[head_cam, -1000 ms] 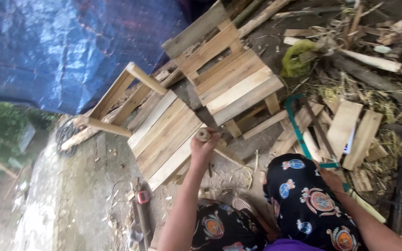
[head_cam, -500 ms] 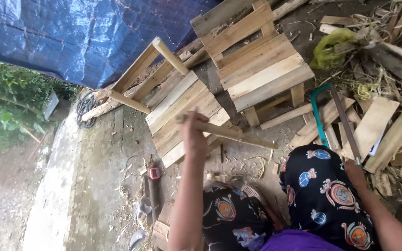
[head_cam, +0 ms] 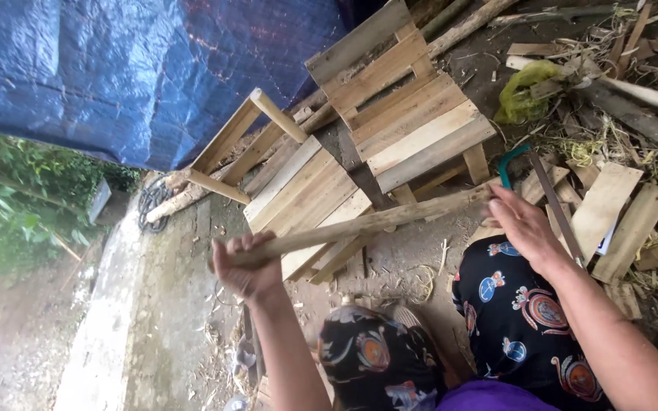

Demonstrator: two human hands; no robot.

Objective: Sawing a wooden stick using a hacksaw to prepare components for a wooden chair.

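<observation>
Two small slatted wooden chairs sit mid-frame: near chair (head_cam: 310, 194) lower left of centre, far chair (head_cam: 405, 106) upper centre, almost touching. Hacksaw (head_cam: 546, 190) with teal frame lies right of centre, just past the right hand. Loose plank offcuts (head_cam: 611, 213) scattered at right, yellow-green plastic bag (head_cam: 523, 87) among sticks upper right. Blue tarp (head_cam: 116, 68) fills the upper left, green foliage (head_cam: 17, 205) at the left edge.

Stick (head_cam: 359, 224) runs across the centre, held horizontally in front of the near chair. Left hand (head_cam: 245, 266) fingers wrapped fully round its left end. Right hand (head_cam: 519, 224) at its right end, fingers curled against it; firm grip or not, can't tell.

Ground: bare dirt with wood shavings, concrete strip lower left. Outdoors.
</observation>
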